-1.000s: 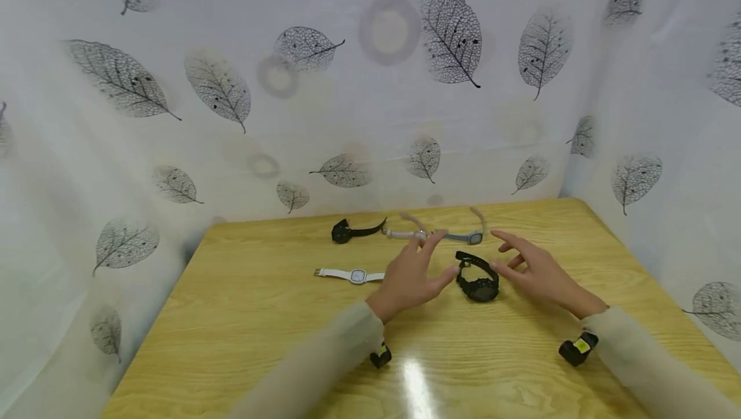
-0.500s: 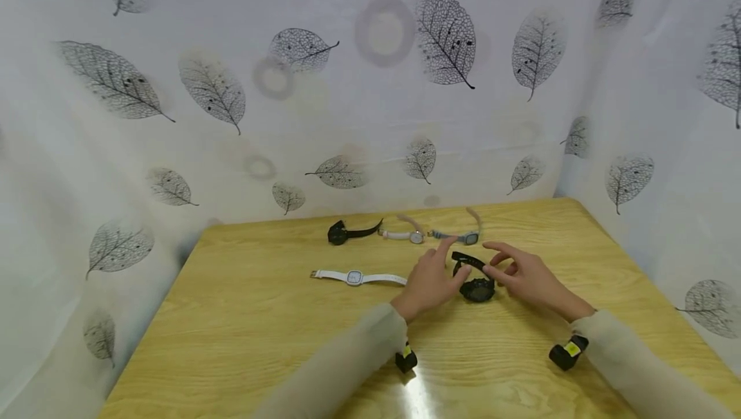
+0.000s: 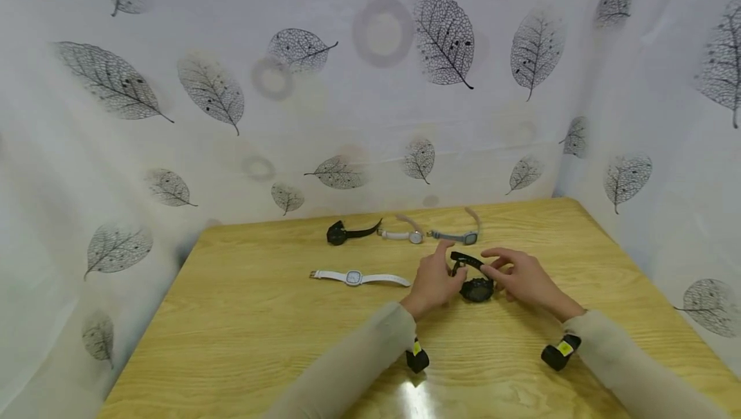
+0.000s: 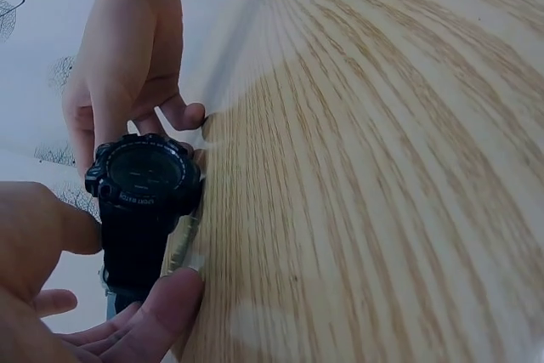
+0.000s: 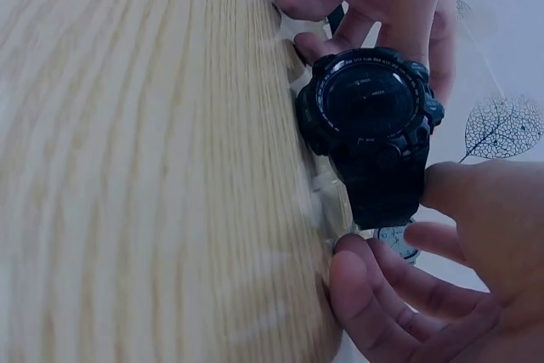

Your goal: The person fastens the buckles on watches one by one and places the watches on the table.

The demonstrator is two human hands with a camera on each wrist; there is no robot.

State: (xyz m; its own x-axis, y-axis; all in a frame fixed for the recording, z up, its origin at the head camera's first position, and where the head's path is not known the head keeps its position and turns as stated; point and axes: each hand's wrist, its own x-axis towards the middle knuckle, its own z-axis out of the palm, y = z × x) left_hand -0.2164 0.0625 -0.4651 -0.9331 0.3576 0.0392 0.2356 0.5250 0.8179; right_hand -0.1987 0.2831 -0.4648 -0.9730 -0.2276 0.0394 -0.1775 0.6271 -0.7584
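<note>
A black digital sports watch (image 3: 476,290) rests on the wooden table, its face toward me and its strap looped up behind. My left hand (image 3: 433,280) holds its left side, thumb by the strap's end and index finger reaching behind. From the other side my right hand (image 3: 523,280) pinches the strap, thumb at the front. In the left wrist view the round case (image 4: 144,172) shows with the left thumb (image 4: 81,231) against the strap. The right wrist view has the right thumb (image 5: 442,189) at the strap's edge, fingers curled below. The strap's far ends are partly hidden by the hands.
A white watch (image 3: 354,277) lies stretched out left of my left hand. Along the back of the table (image 3: 243,329) sit another black watch (image 3: 337,233), a pale round-faced watch (image 3: 415,237) and a blue-grey watch (image 3: 471,237). A leaf-print curtain (image 3: 336,116) hangs behind.
My left hand has moved right, off the white watch's strap, to the black sports watch. My right hand has come slightly left, its thumb and fingers closing in on the black strap.
</note>
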